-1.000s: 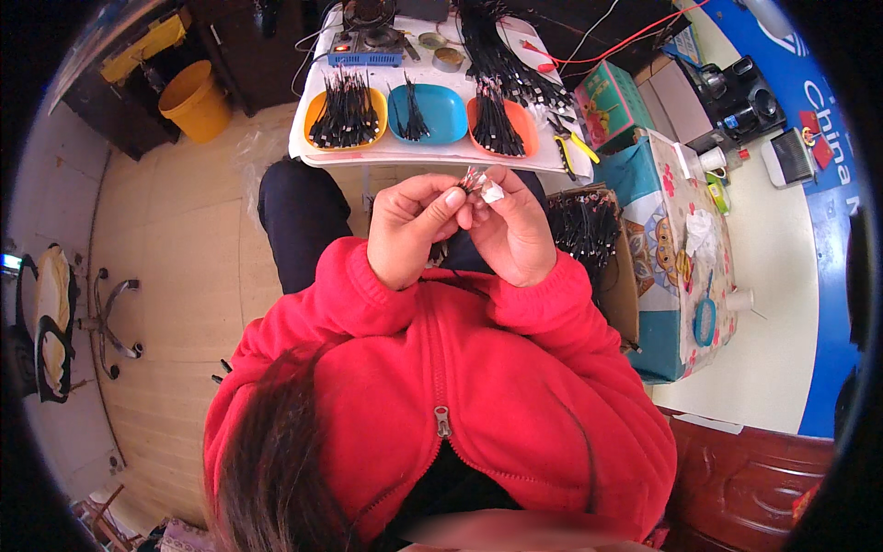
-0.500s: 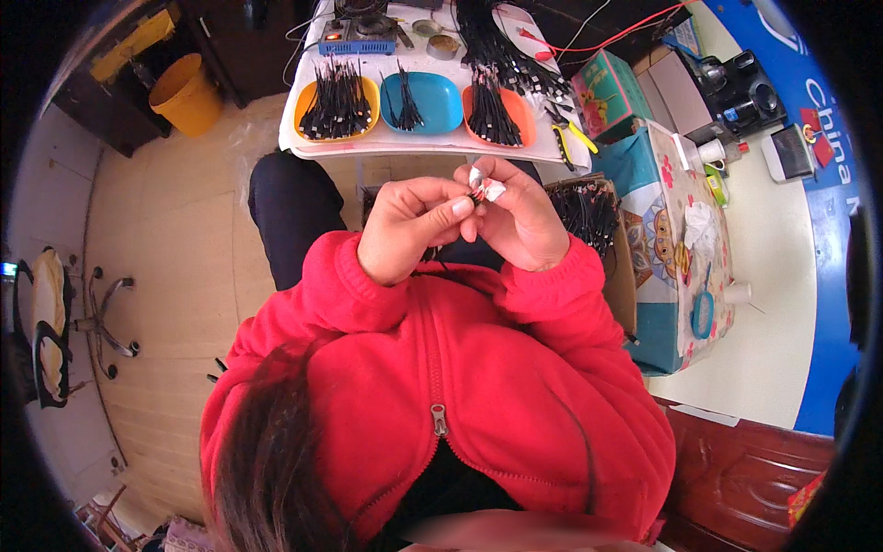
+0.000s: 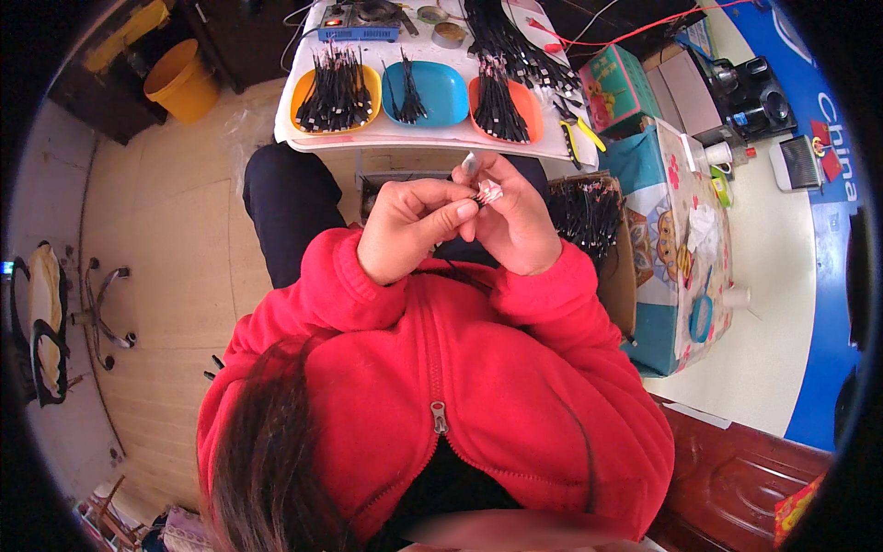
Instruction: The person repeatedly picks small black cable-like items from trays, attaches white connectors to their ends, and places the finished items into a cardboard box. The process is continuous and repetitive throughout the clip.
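Observation:
Above my lap, my left hand [image 3: 414, 225] is closed, its thumb and forefinger pinching a small bundle of thin black cables. The bundle's pink and white wire ends [image 3: 489, 191] stick out between my two hands. My right hand [image 3: 517, 221] meets it from the right, fingers curled in around those wire ends. A grey-white wrap [image 3: 471, 165] covers the tip of one right finger. Most of the bundle's length is hidden behind my hands.
On the white table [image 3: 308, 140] ahead stand a yellow tray [image 3: 296, 118], a blue tray [image 3: 451, 87] and an orange tray [image 3: 532, 115], all with black cables. Yellow-handled pliers [image 3: 589, 133] lie at its right edge. A cardboard box [image 3: 618, 290] of cables stands at my right.
My raised right fingertip has moved slightly up, away from the wire ends, and more of their pink shows. My left hand keeps its pinch. The view has shifted slightly.

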A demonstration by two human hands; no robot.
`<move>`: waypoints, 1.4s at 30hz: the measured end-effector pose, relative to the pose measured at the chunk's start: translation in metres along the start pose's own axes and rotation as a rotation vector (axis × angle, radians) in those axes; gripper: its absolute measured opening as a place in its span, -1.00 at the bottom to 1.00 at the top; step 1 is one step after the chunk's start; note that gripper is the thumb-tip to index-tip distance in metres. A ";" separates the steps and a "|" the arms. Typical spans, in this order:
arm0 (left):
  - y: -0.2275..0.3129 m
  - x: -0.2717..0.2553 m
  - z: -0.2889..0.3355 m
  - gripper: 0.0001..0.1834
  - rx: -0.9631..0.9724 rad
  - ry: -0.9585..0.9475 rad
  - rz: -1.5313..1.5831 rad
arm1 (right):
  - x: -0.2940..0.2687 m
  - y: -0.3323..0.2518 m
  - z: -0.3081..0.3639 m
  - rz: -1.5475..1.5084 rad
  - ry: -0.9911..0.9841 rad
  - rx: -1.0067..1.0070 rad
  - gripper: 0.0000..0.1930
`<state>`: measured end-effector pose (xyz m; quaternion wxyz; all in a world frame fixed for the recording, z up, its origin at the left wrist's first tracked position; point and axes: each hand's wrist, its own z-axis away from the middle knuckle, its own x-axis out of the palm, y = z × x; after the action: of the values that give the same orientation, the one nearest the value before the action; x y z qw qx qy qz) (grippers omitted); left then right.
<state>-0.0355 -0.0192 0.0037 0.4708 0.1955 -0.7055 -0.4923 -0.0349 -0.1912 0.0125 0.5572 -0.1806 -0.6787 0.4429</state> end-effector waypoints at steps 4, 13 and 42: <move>0.000 0.002 0.000 -0.84 -0.015 0.074 -0.083 | 0.006 0.013 0.001 0.114 0.142 -0.158 -0.73; 0.004 0.002 0.006 -0.84 0.024 0.118 -0.228 | 0.004 -0.016 0.006 0.549 0.237 -0.156 -0.80; 0.018 -0.023 0.004 -0.85 -0.143 -0.085 -0.109 | 0.024 -0.052 0.003 1.711 -0.265 -0.847 -0.63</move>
<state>-0.0245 0.0082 0.0083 0.4258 0.1783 -0.6761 -0.5743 -0.0320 -0.2028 0.0684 -0.1469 -0.7489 -0.4785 0.4343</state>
